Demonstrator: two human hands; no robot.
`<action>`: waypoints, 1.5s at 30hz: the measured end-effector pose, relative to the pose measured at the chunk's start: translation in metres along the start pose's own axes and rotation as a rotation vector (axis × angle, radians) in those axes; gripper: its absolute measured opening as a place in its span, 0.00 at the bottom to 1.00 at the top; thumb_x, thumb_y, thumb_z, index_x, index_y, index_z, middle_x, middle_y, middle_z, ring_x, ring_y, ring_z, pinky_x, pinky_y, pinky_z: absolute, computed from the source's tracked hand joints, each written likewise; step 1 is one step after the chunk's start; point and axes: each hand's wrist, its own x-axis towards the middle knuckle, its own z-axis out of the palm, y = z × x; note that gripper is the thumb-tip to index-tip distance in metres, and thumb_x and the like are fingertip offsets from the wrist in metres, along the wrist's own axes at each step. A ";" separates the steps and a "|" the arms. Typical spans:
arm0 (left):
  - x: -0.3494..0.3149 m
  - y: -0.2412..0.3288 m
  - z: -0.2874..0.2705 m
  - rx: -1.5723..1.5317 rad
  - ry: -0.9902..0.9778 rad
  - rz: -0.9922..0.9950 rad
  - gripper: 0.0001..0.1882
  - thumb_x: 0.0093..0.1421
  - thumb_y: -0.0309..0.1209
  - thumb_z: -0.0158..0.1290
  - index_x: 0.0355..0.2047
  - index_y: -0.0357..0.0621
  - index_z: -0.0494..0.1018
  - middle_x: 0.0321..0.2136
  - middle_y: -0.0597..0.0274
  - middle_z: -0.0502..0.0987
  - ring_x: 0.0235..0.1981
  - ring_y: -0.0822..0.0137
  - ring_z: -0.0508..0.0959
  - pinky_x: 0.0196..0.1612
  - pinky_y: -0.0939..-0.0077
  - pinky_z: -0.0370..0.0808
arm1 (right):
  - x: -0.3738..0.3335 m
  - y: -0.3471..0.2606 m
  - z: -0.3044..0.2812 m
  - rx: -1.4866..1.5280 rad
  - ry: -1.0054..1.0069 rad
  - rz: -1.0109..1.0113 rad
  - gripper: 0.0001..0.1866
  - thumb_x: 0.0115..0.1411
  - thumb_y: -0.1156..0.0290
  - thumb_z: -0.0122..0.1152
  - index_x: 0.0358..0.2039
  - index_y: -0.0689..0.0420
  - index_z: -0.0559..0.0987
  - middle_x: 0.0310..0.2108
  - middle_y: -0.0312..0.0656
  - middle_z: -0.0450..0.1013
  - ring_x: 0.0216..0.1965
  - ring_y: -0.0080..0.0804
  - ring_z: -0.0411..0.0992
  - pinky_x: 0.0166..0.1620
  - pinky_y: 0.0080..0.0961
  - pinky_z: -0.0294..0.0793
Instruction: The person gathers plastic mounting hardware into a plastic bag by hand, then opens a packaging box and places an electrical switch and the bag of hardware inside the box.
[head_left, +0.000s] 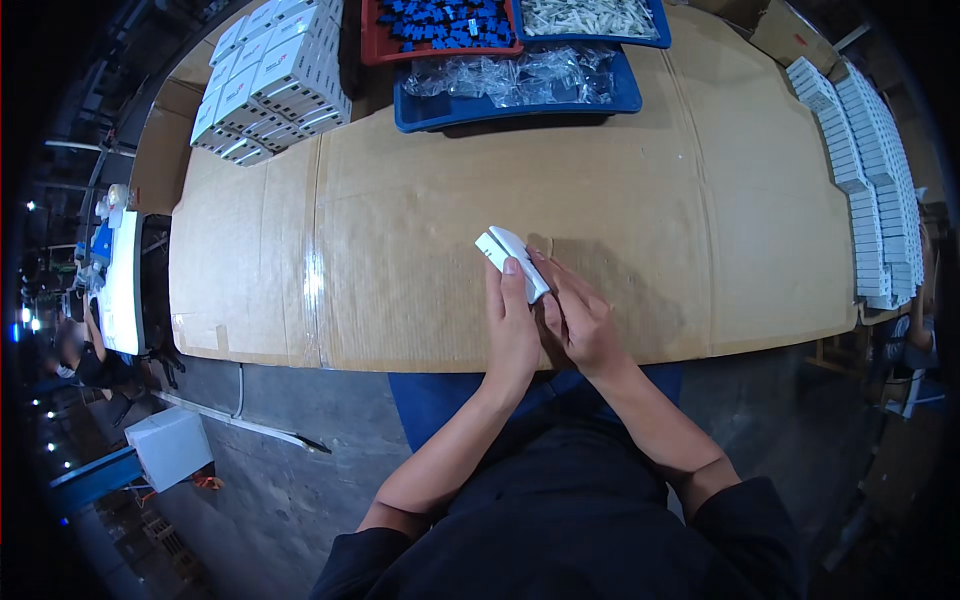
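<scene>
A small white box [515, 255] is held tilted above the cardboard-covered table, near its front edge. Its long side shows a lengthwise gap, perhaps a raised flap; I cannot tell for sure. My left hand [513, 325] is closed around the lower left of the box, thumb on top. My right hand [585, 322] is at the right side of the same box, its fingers bent against that edge. Both palms hide the underside of the box, and whatever may lie beneath it.
White boxes [275, 85] stand stacked at the far left; long rows of white boxes [868, 190] line the right edge. At the back are a red tray [440, 54] of blue pieces, a blue tray [520, 115] of clear plastic and another blue tray [600, 40] of whitish packets.
</scene>
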 end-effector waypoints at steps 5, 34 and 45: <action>-0.002 -0.006 0.000 -0.101 -0.003 -0.039 0.24 0.81 0.47 0.36 0.63 0.41 0.63 0.44 0.65 0.72 0.44 0.76 0.72 0.48 0.77 0.72 | -0.002 0.002 0.005 -0.047 0.086 -0.083 0.20 0.71 0.73 0.52 0.56 0.75 0.76 0.54 0.57 0.79 0.54 0.53 0.81 0.59 0.48 0.81; 0.007 0.011 -0.019 -0.140 -0.271 0.223 0.65 0.61 0.62 0.61 0.79 0.48 0.29 0.75 0.42 0.45 0.75 0.46 0.55 0.75 0.49 0.54 | 0.009 -0.016 -0.010 0.736 -0.026 0.545 0.32 0.65 0.67 0.72 0.65 0.63 0.70 0.56 0.45 0.76 0.57 0.32 0.74 0.60 0.31 0.74; 0.012 -0.003 -0.024 -0.057 -0.081 0.287 0.45 0.72 0.67 0.39 0.74 0.43 0.55 0.65 0.48 0.67 0.70 0.56 0.64 0.73 0.59 0.59 | -0.012 -0.027 0.018 0.358 -0.117 0.320 0.34 0.67 0.67 0.68 0.71 0.59 0.68 0.72 0.58 0.62 0.65 0.53 0.72 0.61 0.39 0.76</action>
